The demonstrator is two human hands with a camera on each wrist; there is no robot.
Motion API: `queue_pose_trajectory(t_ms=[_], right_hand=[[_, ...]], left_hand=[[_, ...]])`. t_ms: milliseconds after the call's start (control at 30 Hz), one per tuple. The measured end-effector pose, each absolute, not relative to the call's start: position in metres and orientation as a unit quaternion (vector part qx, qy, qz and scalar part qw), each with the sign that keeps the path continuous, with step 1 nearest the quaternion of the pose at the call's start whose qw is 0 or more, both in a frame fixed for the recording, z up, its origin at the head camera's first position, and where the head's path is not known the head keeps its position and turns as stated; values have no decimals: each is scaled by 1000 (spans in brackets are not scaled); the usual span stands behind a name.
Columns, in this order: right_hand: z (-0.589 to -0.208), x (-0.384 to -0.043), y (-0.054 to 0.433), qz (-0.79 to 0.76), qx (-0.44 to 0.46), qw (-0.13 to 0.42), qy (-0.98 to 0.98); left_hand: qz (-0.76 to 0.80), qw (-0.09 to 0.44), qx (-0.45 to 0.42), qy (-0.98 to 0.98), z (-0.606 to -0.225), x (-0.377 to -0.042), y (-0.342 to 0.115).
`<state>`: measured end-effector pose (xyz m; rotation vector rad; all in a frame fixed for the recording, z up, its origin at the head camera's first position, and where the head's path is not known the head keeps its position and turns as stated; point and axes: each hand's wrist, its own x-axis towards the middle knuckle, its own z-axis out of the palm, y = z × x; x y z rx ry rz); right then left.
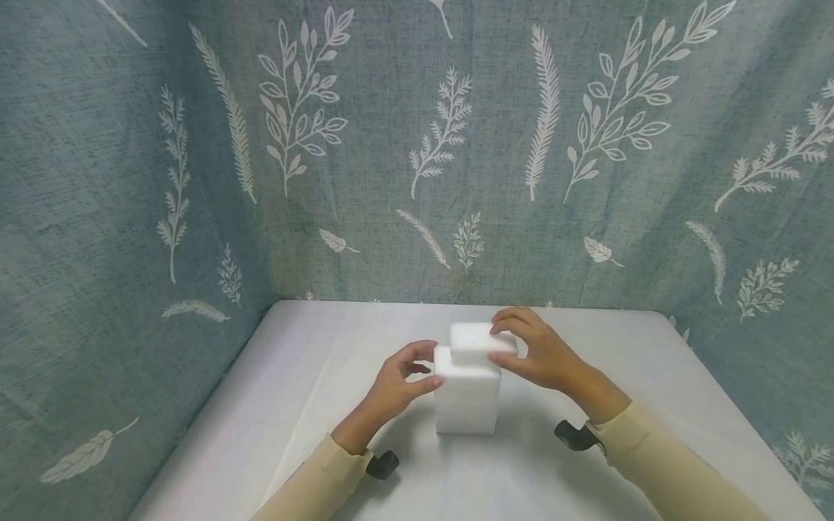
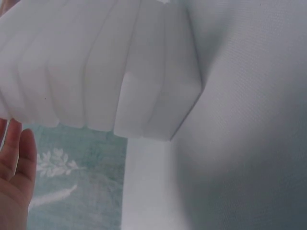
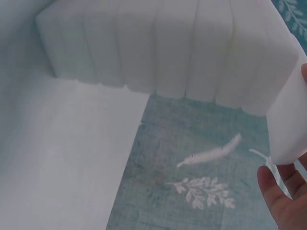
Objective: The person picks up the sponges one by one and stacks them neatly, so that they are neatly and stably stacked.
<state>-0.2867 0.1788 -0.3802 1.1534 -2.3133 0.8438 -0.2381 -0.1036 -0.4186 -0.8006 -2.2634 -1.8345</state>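
Note:
A stack of several white, block-shaped sponges [image 1: 466, 401] stands upright on the white table. In the left wrist view, seams part the stacked sponges [image 2: 100, 72]. My left hand [image 1: 402, 380] holds the stack's upper left end, thumb at the front corner and fingers at the back. My right hand [image 1: 544, 353] pinches the right end of a top white sponge [image 1: 472, 341], thumb in front and fingers behind. That sponge sits shifted to the right and back, overhanging the stack. In the right wrist view, it juts past the stack beside my fingertips [image 3: 268, 179].
The white table [image 1: 313, 362] extends around the stack. Behind and at both sides hangs a green-blue curtain [image 1: 384, 159] with white leaf prints. Dark wrist devices [image 1: 382, 465] sit below both cuffs.

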Motion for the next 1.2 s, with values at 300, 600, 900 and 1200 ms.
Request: queue_pose_trajectory(t_ms=[300, 600, 900, 1200], right_hand=[[-382, -281, 171, 312, 429, 207, -822], [-387, -277, 160, 320, 425, 204, -822], [-390, -274, 156, 322, 417, 201, -826], [-391, -273, 156, 309, 423, 209, -825]], left_hand=[[-601, 64, -273, -748, -419, -240, -104], [-602, 59, -263, -752, -420, -241, -105], [-598, 58, -258, -757, -419, -240, -103], [-603, 61, -265, -750, -418, -240, -102]])
